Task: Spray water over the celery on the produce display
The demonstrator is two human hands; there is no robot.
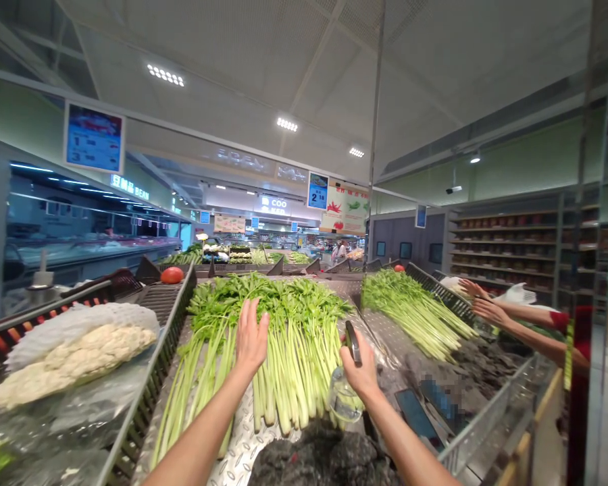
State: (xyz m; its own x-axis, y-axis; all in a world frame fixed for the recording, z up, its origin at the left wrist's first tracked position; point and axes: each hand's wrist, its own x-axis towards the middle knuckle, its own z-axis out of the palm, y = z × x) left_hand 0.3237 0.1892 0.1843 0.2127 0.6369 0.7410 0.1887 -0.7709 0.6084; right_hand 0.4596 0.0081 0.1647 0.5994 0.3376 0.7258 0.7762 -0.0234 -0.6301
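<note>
A broad bed of celery, leafy tops at the far side and pale stalks toward me, lies on a textured metal shelf. My left hand is over the celery with its fingers stretched out and nothing in it; whether it touches the leaves I cannot tell. At the right edge of the stalks, my right hand is wrapped round a spray bottle with a clear body and a dark top. Part of the bottle is hidden by the hand.
Left of a black slatted divider, cauliflower lies by a white foam net. A tomato sits farther back. Dark crumpled material is nearest me, and a phone lies to the right. A mirror wall stands on the right.
</note>
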